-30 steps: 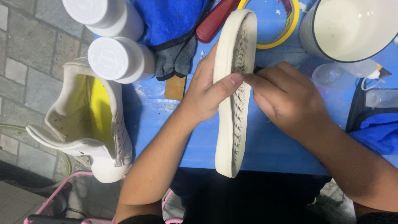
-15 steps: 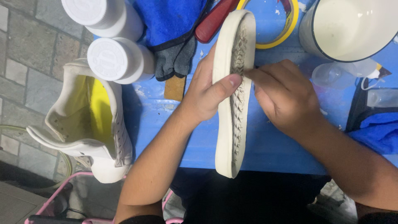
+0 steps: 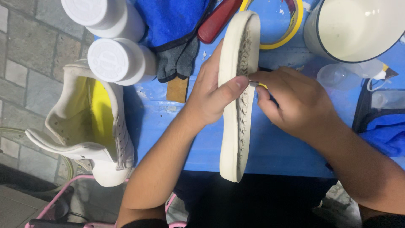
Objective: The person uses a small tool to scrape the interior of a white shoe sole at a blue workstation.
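Gripping the cream rubber shoe sole (image 3: 237, 101) edge-up over the near rim of the blue table (image 3: 270, 147), the left hand (image 3: 211, 95) clamps it, thumb pressed across the tread and fingers behind. Right beside it, the right hand (image 3: 295, 103) has its fingertips pinched tight on a small yellowish thing at the sole's edge, too hidden to identify. Compared with a second ago, those fingertips have crept a touch up along the tread; the sole itself hasn't budged. Left of the table, one white leather sneaker with yellow lining (image 3: 84, 126) overhangs the paved floor. Further back, it's crowded: two white round-capped plastic bottles (image 3: 112, 61), one blue-and-grey work glove (image 3: 177, 38), one red tool handle (image 3: 219, 19), one yellow tape ring (image 3: 291, 29), one white enamel bowl (image 3: 358, 27). Free room lies only in front of the right hand.
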